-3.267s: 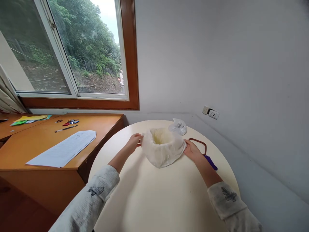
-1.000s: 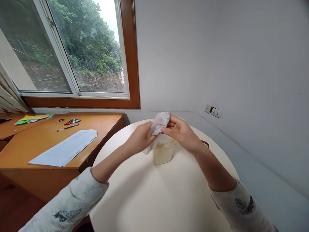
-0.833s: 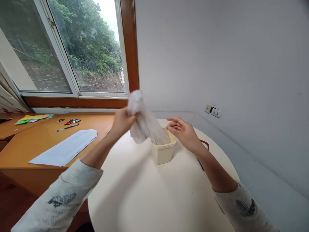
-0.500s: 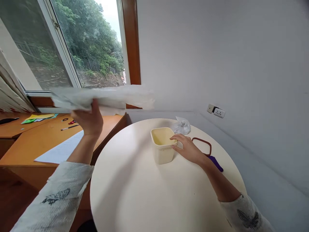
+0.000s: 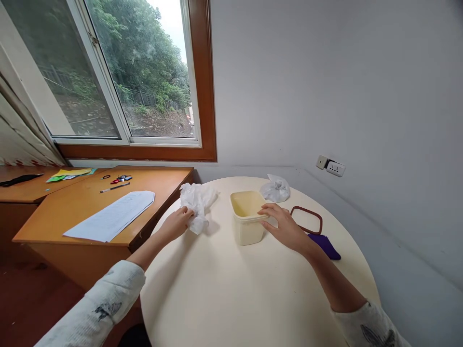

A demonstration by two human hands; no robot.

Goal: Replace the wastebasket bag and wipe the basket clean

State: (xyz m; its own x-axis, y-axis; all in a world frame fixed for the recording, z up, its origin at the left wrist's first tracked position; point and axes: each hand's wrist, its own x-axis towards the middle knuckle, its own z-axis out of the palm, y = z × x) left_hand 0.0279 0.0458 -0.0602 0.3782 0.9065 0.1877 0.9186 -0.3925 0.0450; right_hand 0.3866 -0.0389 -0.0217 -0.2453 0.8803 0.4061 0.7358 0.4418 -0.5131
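My left hand (image 5: 178, 222) is closed on a crumpled white plastic bag (image 5: 200, 200) at the left side of the round table. A small cream-yellow bin (image 5: 249, 231) stands upright with its mouth up near the table's middle. My right hand (image 5: 284, 226) grips its right rim, fingers at the top edge and thumb lower on the outside. Just right of that hand lie a brown rounded rectangular ring (image 5: 320, 222) and a folded purple item (image 5: 327, 246), partly covered by the right arm. Behind the bin sits a knotted whitish plastic bag (image 5: 277, 189).
The round cream table (image 5: 224, 299) stands close to the wall. Left of it is a wooden desk (image 5: 162, 176) with papers (image 5: 112, 216), a pen (image 5: 115, 187) and scissors (image 5: 121, 179). Wall sockets (image 5: 335, 168) are at the right, a window at the left.
My left hand has come down from in front of the window, bringing the plastic bag from spread out in the air to bunched at the table. My right hand stays on the bin.
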